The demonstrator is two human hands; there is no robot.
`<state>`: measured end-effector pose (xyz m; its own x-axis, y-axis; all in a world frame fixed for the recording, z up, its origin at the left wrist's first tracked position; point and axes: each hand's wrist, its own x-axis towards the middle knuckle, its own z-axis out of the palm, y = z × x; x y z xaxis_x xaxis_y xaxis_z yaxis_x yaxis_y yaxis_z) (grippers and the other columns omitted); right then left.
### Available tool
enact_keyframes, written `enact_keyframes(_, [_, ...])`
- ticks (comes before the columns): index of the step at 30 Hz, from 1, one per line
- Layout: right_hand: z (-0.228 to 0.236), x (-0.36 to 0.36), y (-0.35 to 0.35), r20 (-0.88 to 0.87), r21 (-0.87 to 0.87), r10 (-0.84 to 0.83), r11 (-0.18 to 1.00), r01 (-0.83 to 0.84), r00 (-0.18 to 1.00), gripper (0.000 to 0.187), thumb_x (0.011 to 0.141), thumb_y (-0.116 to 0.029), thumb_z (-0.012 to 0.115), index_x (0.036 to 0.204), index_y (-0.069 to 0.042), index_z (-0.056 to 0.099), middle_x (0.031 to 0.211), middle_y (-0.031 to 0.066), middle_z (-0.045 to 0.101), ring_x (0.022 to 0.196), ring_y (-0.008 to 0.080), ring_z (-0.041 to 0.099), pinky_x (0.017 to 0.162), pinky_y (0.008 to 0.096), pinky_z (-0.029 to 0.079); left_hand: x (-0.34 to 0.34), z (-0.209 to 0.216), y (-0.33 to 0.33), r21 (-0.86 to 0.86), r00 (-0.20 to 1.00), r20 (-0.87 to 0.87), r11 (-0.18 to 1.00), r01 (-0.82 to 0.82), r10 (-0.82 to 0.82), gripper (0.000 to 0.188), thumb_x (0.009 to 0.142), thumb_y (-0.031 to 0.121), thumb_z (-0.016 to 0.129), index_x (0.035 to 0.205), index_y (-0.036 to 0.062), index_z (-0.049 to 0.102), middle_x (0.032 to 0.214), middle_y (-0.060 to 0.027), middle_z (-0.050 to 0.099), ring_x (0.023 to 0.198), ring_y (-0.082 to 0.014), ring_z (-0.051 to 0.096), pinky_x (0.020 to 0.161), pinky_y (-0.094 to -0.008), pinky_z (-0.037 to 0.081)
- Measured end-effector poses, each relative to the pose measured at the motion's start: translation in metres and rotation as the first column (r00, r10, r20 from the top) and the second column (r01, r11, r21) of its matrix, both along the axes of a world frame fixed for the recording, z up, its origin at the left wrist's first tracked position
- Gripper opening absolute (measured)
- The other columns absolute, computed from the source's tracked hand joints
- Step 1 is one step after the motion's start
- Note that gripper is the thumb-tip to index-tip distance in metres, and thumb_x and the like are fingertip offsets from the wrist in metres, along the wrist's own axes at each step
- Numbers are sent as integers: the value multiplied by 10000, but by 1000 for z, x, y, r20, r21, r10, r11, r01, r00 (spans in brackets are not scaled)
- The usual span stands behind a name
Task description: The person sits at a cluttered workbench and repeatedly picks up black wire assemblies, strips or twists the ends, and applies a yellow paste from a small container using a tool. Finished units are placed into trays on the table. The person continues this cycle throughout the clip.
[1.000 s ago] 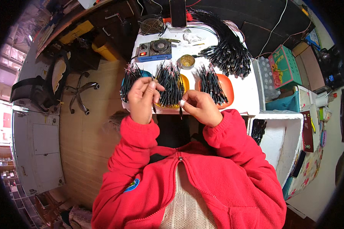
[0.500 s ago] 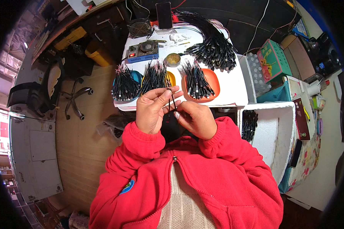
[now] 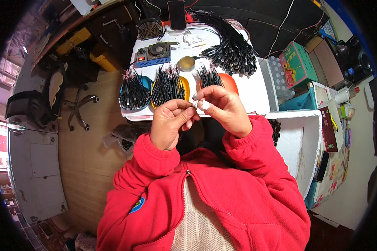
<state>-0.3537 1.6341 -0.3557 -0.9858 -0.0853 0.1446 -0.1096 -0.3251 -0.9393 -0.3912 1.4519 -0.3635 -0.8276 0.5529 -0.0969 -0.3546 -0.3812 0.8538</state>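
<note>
My left hand (image 3: 169, 122) is closed in a pinch on a thin black cable, which is mostly hidden by the fingers. Against it, my right hand (image 3: 227, 109) pinches the cable's end, where a tiny pale and reddish bit shows between the fingertips. Something white covers the right thumb tip; whether it is tape or a wrap is unclear. Just beyond the hands, bundles of short black cables with bare coloured wire ends lie in a blue tray (image 3: 147, 82), a yellow tray (image 3: 186, 88) and an orange tray (image 3: 230, 82).
On the white table (image 3: 132, 114) stand a blue heating device (image 3: 153, 56), a small round tin (image 3: 186, 63), a fan (image 3: 150, 30) and a phone (image 3: 177, 15). A large heap of black cables (image 3: 232, 52) lies at the back right. To the right is a white foam box (image 3: 295, 138).
Both hands have turned and drawn together at the fingertips; the right hand has risen to the cable's end. The cable strand that hung between them is now mostly hidden.
</note>
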Motion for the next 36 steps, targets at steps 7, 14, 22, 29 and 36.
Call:
enact_keyframes(7, [-4, 8, -13, -29, -25, -153, 988, 152, 988, 119, 906, -38, 645, 998, 23, 603, 927, 34, 652, 832, 81, 609, 757, 228, 509, 0, -1, -2, 75, 994, 98, 996, 42, -50, 111, 904, 57, 635, 982, -20, 623, 765, -85, 661, 543, -58, 478, 498, -187, 359])
enact_keyframes(14, [4, 27, -32, -629, 484, -278, 591, 646, 726, 125, 779, 48, 700, 870, 9, 624, 797, 84, 626, 695, 140, 610, 612, 235, 476, 5, -1, 0, 100, 993, 115, 995, 9, -21, 101, 912, 51, 622, 978, -25, 625, 761, -77, 657, 538, -58, 472, 497, -183, 345])
enact_keyframes(22, [0, 13, -5, 17, -28, -102, 994, 102, 995, 152, 899, -31, 646, 1022, 53, 622, 899, 63, 671, 833, 120, 647, 767, 241, 530, 6, 1, -3, 125, 977, 149, 983, 134, -153, 96, 910, 53, 623, 963, -26, 629, 766, -87, 654, 536, -51, 460, 506, -180, 354])
enact_keyframes(29, [0, 13, -1, -1, -59, -10, 998, 10, 1000, 138, 926, -64, 620, 986, 59, 602, 854, 96, 659, 786, 154, 651, 717, 264, 527, 5, 1, -1, 64, 982, 62, 983, 173, -177, 129, 932, 69, 599, 993, -37, 639, 783, -106, 664, 557, -60, 469, 526, -177, 373])
enact_keyframes(36, [-10, 14, -12, 116, -420, 101, 906, -43, 988, 128, 933, -97, 614, 1005, 6, 590, 842, 66, 625, 731, 133, 606, 656, 243, 482, 7, -5, 4, 93, 991, -26, 987, 132, -130, 158, 931, 64, 599, 1015, -56, 658, 788, -111, 671, 584, -69, 485, 551, -183, 396])
